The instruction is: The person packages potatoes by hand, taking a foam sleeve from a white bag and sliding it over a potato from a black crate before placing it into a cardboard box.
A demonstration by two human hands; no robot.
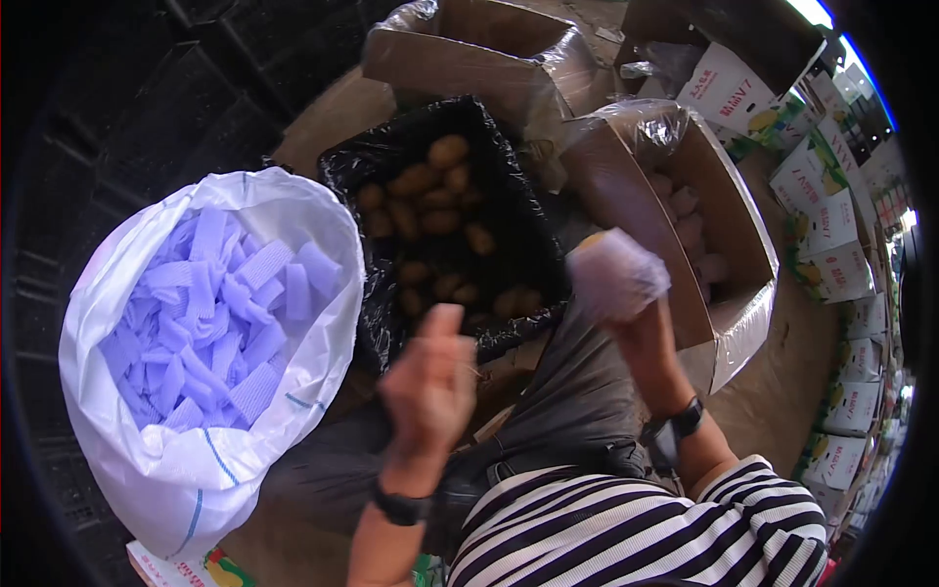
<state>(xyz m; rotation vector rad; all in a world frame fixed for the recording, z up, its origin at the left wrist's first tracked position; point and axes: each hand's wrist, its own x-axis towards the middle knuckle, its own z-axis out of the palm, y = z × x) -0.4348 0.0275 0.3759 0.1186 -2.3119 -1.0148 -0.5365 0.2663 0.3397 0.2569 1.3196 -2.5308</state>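
My right hand (626, 311) holds a round item wrapped in a pale purple foam net (618, 274), near the left side of an open cardboard box (614, 186). My left hand (432, 382) is blurred by motion, just below the front edge of a black-lined crate (342, 166); its finger posture and any contents are unclear. Brown potato-like produce (440, 221) lies in that crate. At the left, a white woven sack (333, 235) is filled with purple foam nets (210, 323). Several wrapped items (690, 230) sit inside the cardboard box.
Another plastic-lined cardboard box (460, 56) stands beyond the crate. Printed white cartons (829, 227) are stacked along the right side. A dark ribbed surface (127, 108) fills the upper left. Part of a printed carton (166, 567) shows below the sack.
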